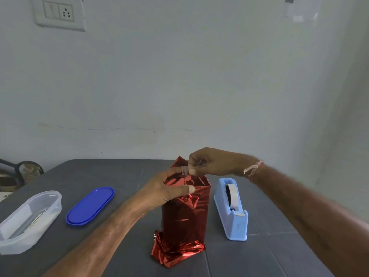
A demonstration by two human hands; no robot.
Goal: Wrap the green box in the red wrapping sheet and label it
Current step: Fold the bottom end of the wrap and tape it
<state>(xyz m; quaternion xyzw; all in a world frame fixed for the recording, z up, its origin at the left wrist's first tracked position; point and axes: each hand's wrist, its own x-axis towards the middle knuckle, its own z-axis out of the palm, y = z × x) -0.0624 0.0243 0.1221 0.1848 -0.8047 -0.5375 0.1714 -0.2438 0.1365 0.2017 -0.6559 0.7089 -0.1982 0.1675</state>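
The box stands upright on the dark table, fully covered by the shiny red wrapping sheet (184, 216); no green shows. Crumpled red foil bunches at its base and sticks up at the top. My left hand (169, 188) holds the upper part of the wrapped box, thumb across the front and fingers over the top fold. My right hand (209, 162) hovers over the top and pinches a short piece of clear tape (185, 170) at the folded foil.
A light blue tape dispenser (232, 208) stands just right of the box. A blue oval lid (90, 205) lies to the left, and further left a clear oval container (28, 220) holds paper slips. The grey wall rises behind the table (279, 252).
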